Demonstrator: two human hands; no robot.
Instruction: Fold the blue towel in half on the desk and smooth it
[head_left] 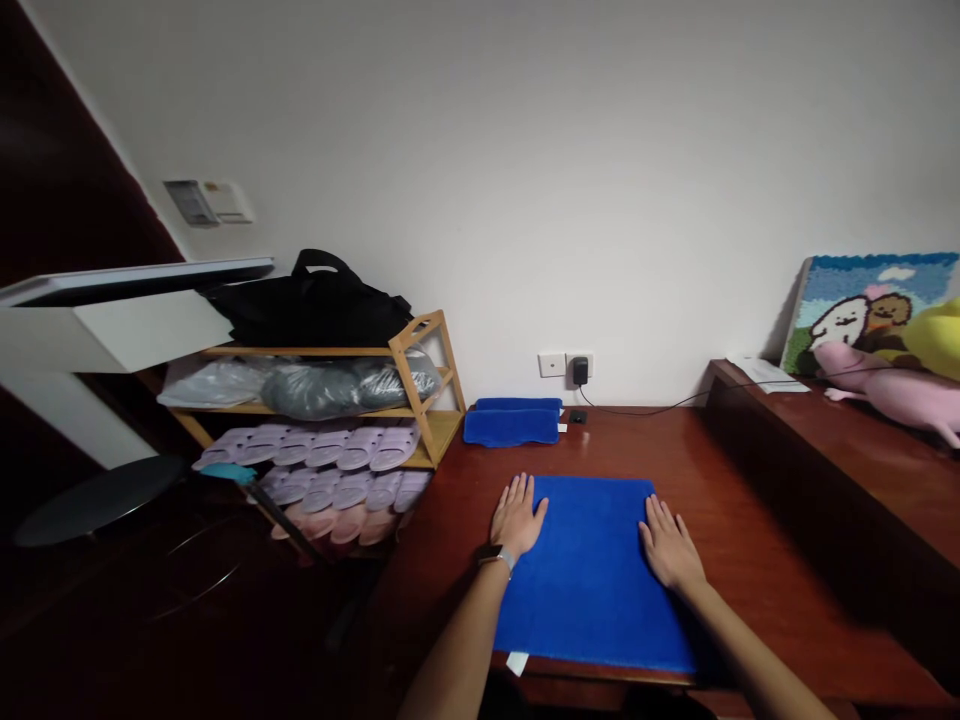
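Note:
A blue towel (592,580) lies spread flat on the reddish-brown wooden table (780,590), with a white tag at its near left corner. My left hand (517,517) rests flat on the towel's left edge, fingers stretched out and thumb apart, a watch on the wrist. On the opposite edge my right hand (670,545) lies flat too, its fingers pointing away from me. Neither hand grips the cloth. Behind the spread towel, folded blue towels (511,427) sit near the wall, white tags showing at their right side.
A wooden rack (431,400) on the left carries a black bag (319,303), plastic-wrapped bundles and several lilac slippers (375,447). A black plug (580,371) with a cable is in the wall. The raised ledge at right holds a pink plush toy (892,385) and a picture (870,300).

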